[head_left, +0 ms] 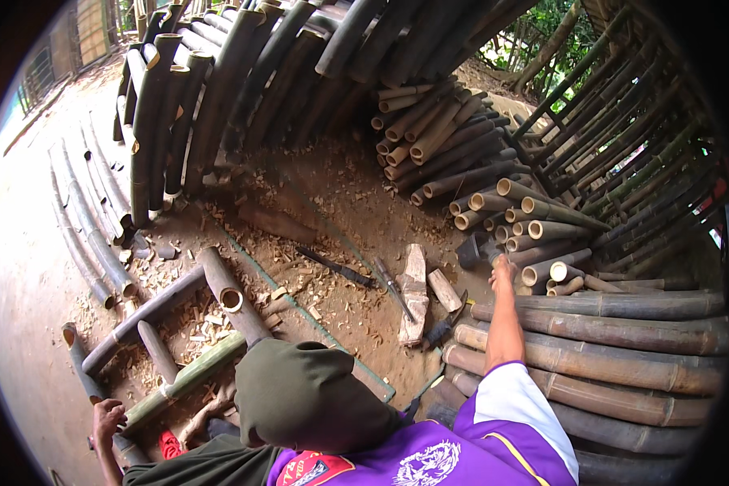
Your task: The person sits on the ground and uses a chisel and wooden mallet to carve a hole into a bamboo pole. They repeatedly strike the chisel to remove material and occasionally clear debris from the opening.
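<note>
Nearest: purple shirt (pixel 486 454) along the lower edge, dark green cloth (pixel 308 389) bunched just ahead of it. Low at far left: left hand (pixel 109 421), fingers loosely bent, right beside the end pole (pixel 77 356) of a ladder-like bamboo frame (pixel 142 316); contact or grip, cannot tell. Greener crosspiece (pixel 198 374) just to the right of that hand.

Lower right, under the outstretched right arm: stack of long bamboo poles (pixel 607 348), lying roughly crosswise.

Mid-ground, among shavings: pale wood block (pixel 413 292), with slim handled tool (pixel 393 289) lying alongside, tilted forward and left; dark long-bladed tool (pixel 336 266) farther left, well apart.

Farther forward, right side: right hand (pixel 502 274), fingers curled in, apparently closed round the short handle of a dark block-headed tool (pixel 471 251). Head just forward and left of the knuckles, long axis apparently slanting from fist toward forward left. Right hand by far the nearer; left hand well apart, across the whole frame and floor.

Just beyond the tool: cut bamboo lengths (pixel 555 231), open ends toward it. Farthest: dark upright poles (pixel 211 105) and slatted wall (pixel 624 130).
</note>
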